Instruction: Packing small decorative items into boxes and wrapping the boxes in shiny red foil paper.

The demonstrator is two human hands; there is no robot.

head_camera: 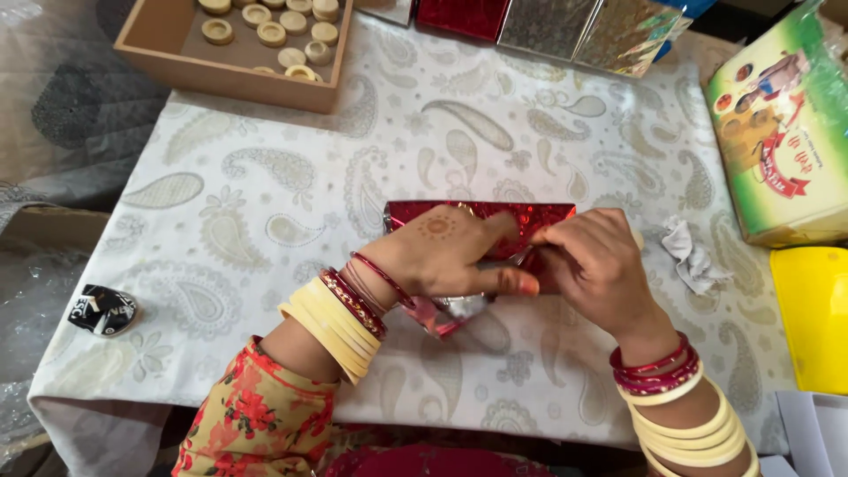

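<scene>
Pinching the red foil packet (495, 221) w/ both hands: your left hand (442, 252) grips its left part, right hand (596, 261) its right end. Packet sits mid-table on the paisley cloth (265, 177), long axis running left-right, betw. both hands, equally near each.

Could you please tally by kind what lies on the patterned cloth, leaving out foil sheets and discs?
Red foil packet: 1
Wooden tray: 1
Printed green carton: 1
Yellow item: 1
Crumpled white tissue: 1
Black tape roll: 1
Total: 6
</scene>
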